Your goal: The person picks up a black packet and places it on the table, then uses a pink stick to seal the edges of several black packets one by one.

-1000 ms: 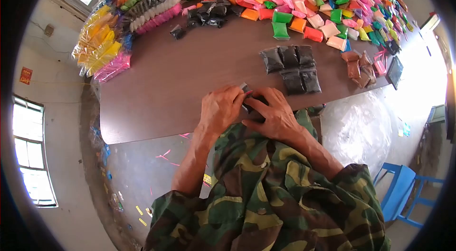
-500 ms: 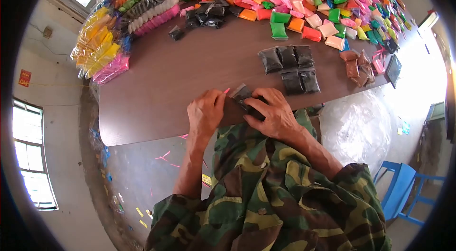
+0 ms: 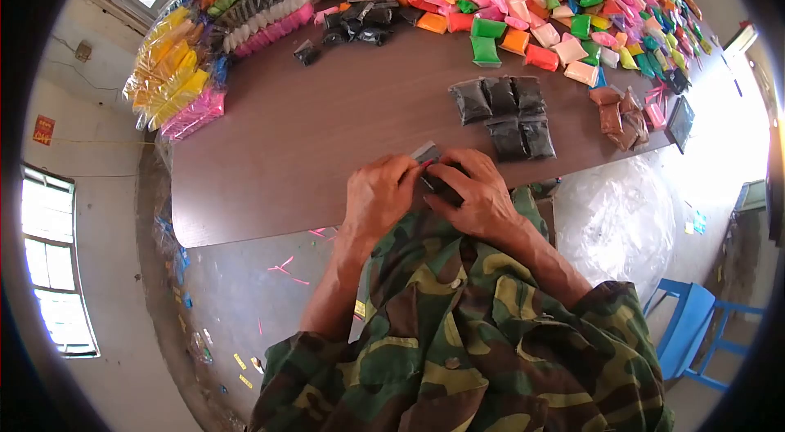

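Black packet (image 3: 436, 180), near edge of table (image 3: 270, 146).
Left hand (image 3: 378, 191) and right hand (image 3: 478, 196) each pinch it, grips narrow; advisable: hold it flat, fingertips close at its clear top.

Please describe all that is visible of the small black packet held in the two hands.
The small black packet looks like a clear plastic pouch with dark filling; its pale, flat top strip pokes out between the hands. A small pink-red bit shows against it. It lies low at the near edge of the brown table, mostly hidden. The left hand pinches its left side, the right hand covers its right part.
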Tool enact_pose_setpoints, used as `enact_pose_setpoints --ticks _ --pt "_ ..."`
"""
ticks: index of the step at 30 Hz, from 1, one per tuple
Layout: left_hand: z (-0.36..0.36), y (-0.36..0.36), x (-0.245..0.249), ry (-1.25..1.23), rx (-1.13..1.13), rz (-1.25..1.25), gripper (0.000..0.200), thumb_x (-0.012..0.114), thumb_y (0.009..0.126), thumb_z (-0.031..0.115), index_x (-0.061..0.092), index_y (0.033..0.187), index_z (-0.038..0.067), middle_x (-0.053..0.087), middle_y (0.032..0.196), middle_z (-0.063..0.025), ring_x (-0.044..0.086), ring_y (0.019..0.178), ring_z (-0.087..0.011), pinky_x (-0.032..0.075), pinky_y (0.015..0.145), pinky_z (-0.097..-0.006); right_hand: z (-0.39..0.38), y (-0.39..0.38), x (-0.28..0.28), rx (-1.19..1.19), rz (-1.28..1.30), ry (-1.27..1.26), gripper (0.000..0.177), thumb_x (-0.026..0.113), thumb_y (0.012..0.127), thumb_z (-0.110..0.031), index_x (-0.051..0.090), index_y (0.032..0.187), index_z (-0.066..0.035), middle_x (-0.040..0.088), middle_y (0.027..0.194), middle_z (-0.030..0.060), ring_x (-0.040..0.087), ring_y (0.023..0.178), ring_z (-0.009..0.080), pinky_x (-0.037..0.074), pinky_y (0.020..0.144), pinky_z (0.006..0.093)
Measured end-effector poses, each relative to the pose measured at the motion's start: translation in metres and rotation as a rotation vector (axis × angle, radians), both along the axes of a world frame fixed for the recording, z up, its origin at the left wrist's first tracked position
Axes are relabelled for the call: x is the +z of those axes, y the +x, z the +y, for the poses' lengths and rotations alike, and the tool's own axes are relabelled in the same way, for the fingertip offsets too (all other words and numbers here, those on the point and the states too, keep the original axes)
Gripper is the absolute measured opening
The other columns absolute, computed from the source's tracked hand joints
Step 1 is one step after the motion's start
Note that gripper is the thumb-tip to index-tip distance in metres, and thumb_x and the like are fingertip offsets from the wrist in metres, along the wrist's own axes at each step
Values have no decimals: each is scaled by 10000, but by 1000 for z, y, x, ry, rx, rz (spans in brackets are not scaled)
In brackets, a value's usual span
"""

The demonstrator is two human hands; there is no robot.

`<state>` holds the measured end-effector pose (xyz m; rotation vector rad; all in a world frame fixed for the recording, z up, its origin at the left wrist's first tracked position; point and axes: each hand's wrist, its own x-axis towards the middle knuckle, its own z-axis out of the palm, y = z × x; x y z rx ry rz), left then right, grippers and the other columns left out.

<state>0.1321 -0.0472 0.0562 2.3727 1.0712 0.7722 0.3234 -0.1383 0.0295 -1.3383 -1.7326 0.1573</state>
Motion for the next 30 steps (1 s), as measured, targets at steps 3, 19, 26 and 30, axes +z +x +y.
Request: enact_pose_setpoints --ticks 3,19,26,30 --pt "14 4 -6 115 99 149 137 746 1008 211 766 969 81 763 926 -142 742 838 -399 573 720 -522 -2 4 -4 -10 21 26 373 923 775 -114 791 1120 -62 688 1195 115 690 1093 365 564 964 478" --pt "12 17 14 68 -35 162 161 771 1002 223 765 949 71 757 913 -132 737 859 -389 559 715 -496 -2 6 -9 -95 11 97 251 878 792 -38 794 1026 -67 726 1076 79 707 989 324 548 925 451" --pt "20 23 14 82 -10 176 173 778 993 226 760 947 60 756 905 -129 737 867 -390 563 732 -503 -3 7 -8 -73 10 104 260 874 792 -46 793 1037 -71 721 1073 82 705 996 326 546 928 452" --pt "11 24 18 30 -100 72 183 776 1000 237 760 959 59 765 926 -132 743 875 -388 566 735 -507 -5 5 -8 -93 7 90 259 874 788 -45 794 1033 -68 720 1076 80 704 1002 327 545 926 453"
